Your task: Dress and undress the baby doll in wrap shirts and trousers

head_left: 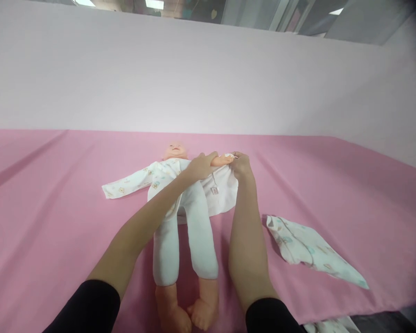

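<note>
A baby doll [169, 305] lies on its back, head away from me and bare feet towards me. A white printed baby shirt [166, 173] covers its chest, and one sleeve [126, 186] stretches out to the left. My left hand [201, 165] is closed round the doll's right-side arm [222, 160], whose bare forearm and hand stick out to the right. Beside that small hand, my right hand [241, 164] pinches the edge of the shirt. The shirt's open side panel [223, 189], with a small tag, hangs below both hands.
A folded printed cloth garment [312, 247] lies to the right on the pink sheet [55, 240]. Another printed cloth [333, 326] shows at the bottom edge. A pale wall or panel [180, 74] rises behind the sheet.
</note>
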`<state>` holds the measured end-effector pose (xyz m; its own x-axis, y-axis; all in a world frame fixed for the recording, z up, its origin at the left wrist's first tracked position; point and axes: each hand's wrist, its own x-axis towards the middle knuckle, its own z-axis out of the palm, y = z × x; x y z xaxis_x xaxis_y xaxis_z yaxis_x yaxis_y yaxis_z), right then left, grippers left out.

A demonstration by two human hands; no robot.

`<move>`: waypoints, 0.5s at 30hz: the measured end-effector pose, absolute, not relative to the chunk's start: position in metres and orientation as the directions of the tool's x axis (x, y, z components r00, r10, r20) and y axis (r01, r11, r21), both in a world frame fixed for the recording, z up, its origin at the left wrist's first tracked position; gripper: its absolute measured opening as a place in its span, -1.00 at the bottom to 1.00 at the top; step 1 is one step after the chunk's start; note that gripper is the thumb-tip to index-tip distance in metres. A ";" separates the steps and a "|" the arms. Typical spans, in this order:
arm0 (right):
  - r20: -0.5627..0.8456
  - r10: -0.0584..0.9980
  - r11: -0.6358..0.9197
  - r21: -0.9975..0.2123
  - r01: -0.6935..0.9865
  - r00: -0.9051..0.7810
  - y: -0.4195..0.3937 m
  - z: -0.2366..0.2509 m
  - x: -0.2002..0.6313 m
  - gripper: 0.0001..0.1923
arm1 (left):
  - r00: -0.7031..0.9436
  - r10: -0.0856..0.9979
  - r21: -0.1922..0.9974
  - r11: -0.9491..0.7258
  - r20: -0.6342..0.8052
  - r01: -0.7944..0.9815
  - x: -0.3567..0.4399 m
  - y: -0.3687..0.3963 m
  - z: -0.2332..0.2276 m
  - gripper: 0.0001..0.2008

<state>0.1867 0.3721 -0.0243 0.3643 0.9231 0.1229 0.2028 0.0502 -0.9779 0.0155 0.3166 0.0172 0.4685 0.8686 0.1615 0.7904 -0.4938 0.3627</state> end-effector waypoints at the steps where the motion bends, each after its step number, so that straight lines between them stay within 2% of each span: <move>1: 0.071 0.922 0.030 -0.993 0.112 0.380 0.369 -0.020 0.186 -0.84 | 0.467 0.872 0.347 -0.488 0.150 0.801 0.016 0.318 0.017 -0.66; 3: 0.010 0.931 0.009 -1.000 0.006 0.365 0.362 -0.011 0.185 -0.77 | 0.463 0.877 0.305 -0.479 0.128 0.823 0.016 0.321 0.015 -0.65; 6: -0.004 0.945 0.002 -1.000 -0.019 0.328 0.356 0.001 0.181 -0.70 | 0.452 0.887 0.249 -0.460 0.095 0.852 0.017 0.325 0.012 -0.61; 10: 0.069 0.938 0.045 -0.996 0.077 0.341 0.354 0.008 0.176 -0.74 | 0.464 0.882 0.190 -0.472 0.087 0.861 0.020 0.330 0.006 -0.59; 15: 0.197 0.919 0.098 -0.953 0.286 0.340 0.359 0.006 0.175 -0.79 | 0.443 0.889 0.155 -0.456 0.114 0.876 0.022 0.334 -0.001 -0.57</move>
